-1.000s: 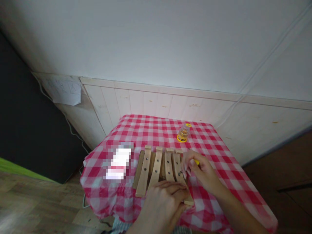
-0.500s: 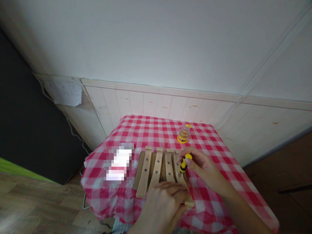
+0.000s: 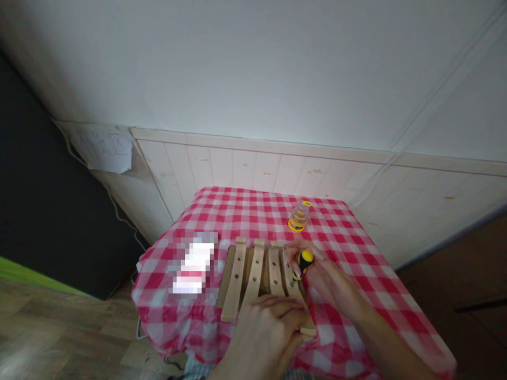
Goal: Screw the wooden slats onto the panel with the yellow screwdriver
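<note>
Since half a second ago, the right hand (image 3: 317, 272) has tipped the short yellow-and-black screwdriver (image 3: 304, 260) upright over the slatted pale wooden rack (image 3: 253, 274), fingers closed around its stubby handle; the left hand (image 3: 269, 324) presses flat, pinning the light, stiff rack on the red-checked surface (image 3: 245, 211).

Materials and finishes, head view.
The slatted rack (image 3: 253, 277) was pale, unvarnished-looking wood, matt, with small dark metal screw heads along the slats. The screwdriver (image 3: 304, 262) handle was glossy yellow and black plastic, held in the right hand (image 3: 322, 274). The tablecloth (image 3: 356, 253) was red-and-white checked cloth, soft and creased at its edges. The bit holder (image 3: 298, 217) was clear plastic with yellow rims. Wall panelling (image 3: 245, 163) was whitewashed wood, matt and scuffed; the floor (image 3: 59, 327) looked like worn wood planks.
</note>
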A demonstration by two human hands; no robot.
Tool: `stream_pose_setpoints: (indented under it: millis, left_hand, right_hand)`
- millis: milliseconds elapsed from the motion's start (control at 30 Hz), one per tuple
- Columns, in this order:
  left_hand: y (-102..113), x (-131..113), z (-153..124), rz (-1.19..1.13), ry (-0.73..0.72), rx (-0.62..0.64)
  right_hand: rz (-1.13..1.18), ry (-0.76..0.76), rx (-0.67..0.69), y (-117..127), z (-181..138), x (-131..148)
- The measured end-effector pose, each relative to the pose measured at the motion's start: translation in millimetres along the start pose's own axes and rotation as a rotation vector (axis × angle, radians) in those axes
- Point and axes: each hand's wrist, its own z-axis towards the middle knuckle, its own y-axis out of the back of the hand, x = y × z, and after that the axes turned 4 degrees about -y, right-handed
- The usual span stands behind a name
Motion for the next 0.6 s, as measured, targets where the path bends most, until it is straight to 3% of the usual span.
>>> stream_pose_setpoints:
  millis: [200, 300, 400, 600]
  left_hand:
    - [-1, 0, -1, 0.006, -0.009, -0.017]
    - [1, -1, 0, 0.031, 0.013, 0.035]
    - [2, -2, 1, 0.055, 0.041, 0.091]
    - [1, -2, 1, 0.056, 0.035, 0.095]
  right_hand:
    - [-0.245, -0.039, 0.009, 4, -4, 20]
    - [-0.309, 0.024, -0.085, -2, 0, 21]
    - [-0.265, 0.077, -0.209, -9, 4, 15]
    - [-0.155, 0.019, -0.196, -14, 6, 6]
